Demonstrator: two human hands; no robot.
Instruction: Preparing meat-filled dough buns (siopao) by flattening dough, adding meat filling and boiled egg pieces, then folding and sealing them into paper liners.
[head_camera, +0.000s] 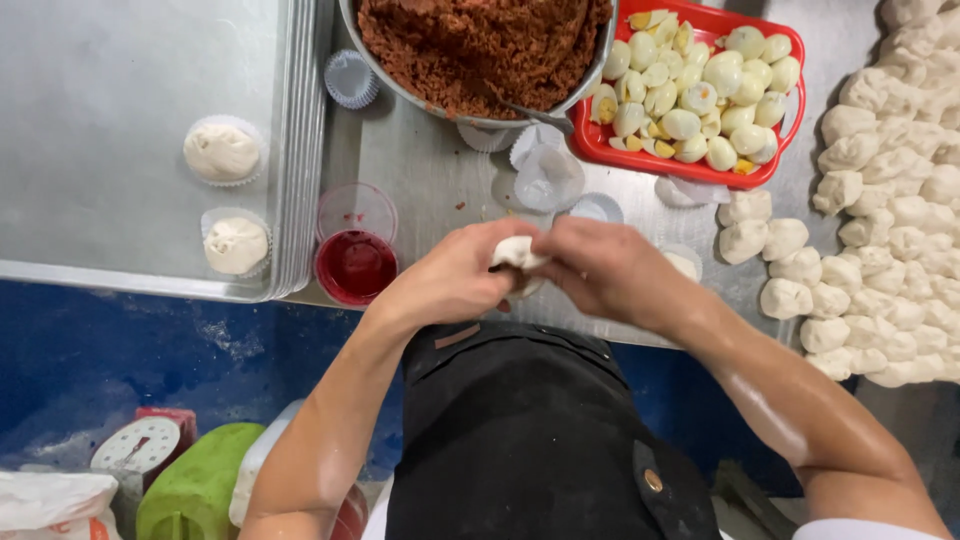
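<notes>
Both my hands meet over the metal table's near edge, closed around one white dough piece (516, 251). My left hand (450, 280) cups it from below and the left. My right hand (605, 268) pinches its top from the right. A big metal bowl (590, 85) of reddish-brown shredded filling stands at the back. A red basket (788, 120) of halved boiled eggs sits to its right. Many raw dough lumps (880, 250) lie in a heap on the right.
Stacked metal trays (120, 90) on the left carry two filled buns in paper cups (222, 152), (236, 245). A small cup of red liquid (355, 265) stands beside them. Empty paper cups (545, 175) lie near the bowl. A scale (135, 447) and a green container (195, 490) sit below.
</notes>
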